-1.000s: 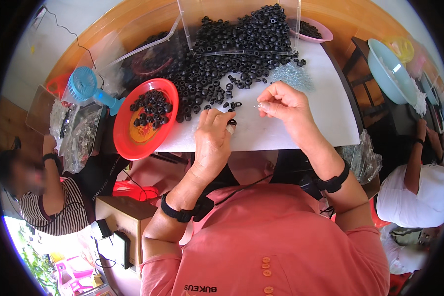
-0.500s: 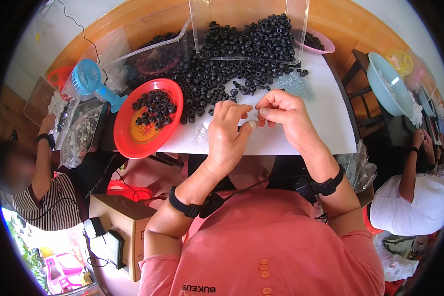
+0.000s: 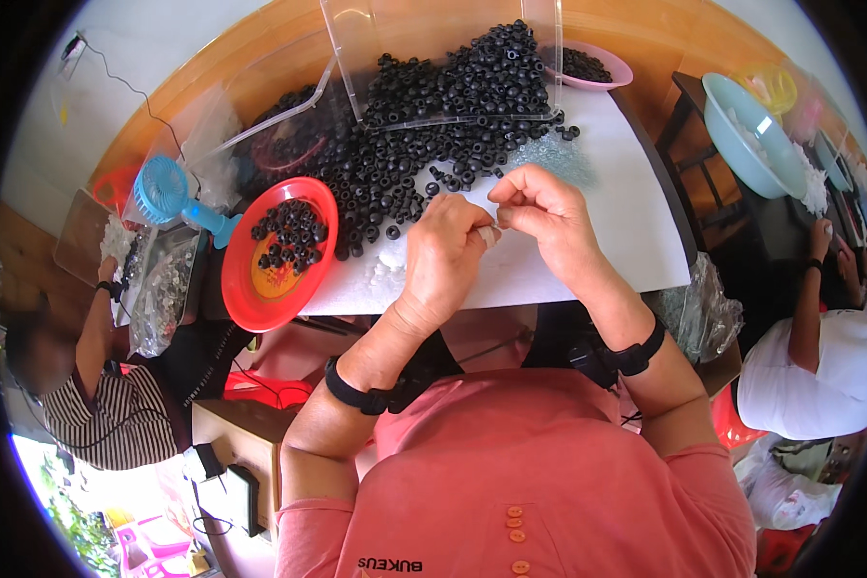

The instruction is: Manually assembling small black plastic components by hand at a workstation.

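Note:
My left hand [image 3: 443,252] and my right hand [image 3: 547,220] meet above the near edge of a white work surface, fingertips pinched close together. Whatever lies between the fingertips is too small to make out. Something whitish shows at the left thumb tip. Beyond both hands spreads a heap of round black beads with holes [image 3: 405,159]. Small clear bluish pieces [image 3: 555,160] lie past my right hand, and a few white pieces [image 3: 391,258] lie beside my left hand. To the left, a red plate [image 3: 246,310] holds more black beads.
A clear plastic bin [image 3: 349,67] lies tipped at the back beside a pink bowl [image 3: 618,75]. A blue fan [image 3: 161,190] stands left of the plate. Co-workers sit on both sides; a light-blue basin [image 3: 756,154] is at the right. A cardboard box [image 3: 236,433] stands below left.
My hands have drawn closer, and the right fingers have closed in toward the left fingertips. The whole view has shifted slightly, moving the plate and beads left in the picture.

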Demonstrator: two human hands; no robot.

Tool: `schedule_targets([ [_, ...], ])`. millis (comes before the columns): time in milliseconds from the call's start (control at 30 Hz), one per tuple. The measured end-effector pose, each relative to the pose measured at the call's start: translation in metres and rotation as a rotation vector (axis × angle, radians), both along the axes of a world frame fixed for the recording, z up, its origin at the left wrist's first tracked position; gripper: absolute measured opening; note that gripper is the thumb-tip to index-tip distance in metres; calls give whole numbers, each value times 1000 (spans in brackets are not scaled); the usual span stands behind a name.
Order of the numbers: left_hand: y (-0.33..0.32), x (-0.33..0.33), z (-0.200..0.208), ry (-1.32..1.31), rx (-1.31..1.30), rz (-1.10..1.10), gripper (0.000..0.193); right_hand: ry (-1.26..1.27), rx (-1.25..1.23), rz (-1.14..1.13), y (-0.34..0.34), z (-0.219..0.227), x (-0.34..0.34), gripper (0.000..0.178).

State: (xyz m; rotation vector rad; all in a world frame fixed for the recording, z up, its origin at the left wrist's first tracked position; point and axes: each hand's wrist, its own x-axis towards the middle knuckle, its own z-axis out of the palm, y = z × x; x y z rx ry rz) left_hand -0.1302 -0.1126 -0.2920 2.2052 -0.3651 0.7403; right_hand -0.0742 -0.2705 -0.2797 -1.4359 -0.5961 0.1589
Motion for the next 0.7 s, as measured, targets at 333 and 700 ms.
schedule_targets([
  [333, -9, 10, 9, 41, 65, -53, 11, 42, 114, 19, -11, -4, 3, 12],
  [700, -8, 24, 24, 749, -651, -131, 12, -66, 196, -52, -11, -26, 16, 15],
])
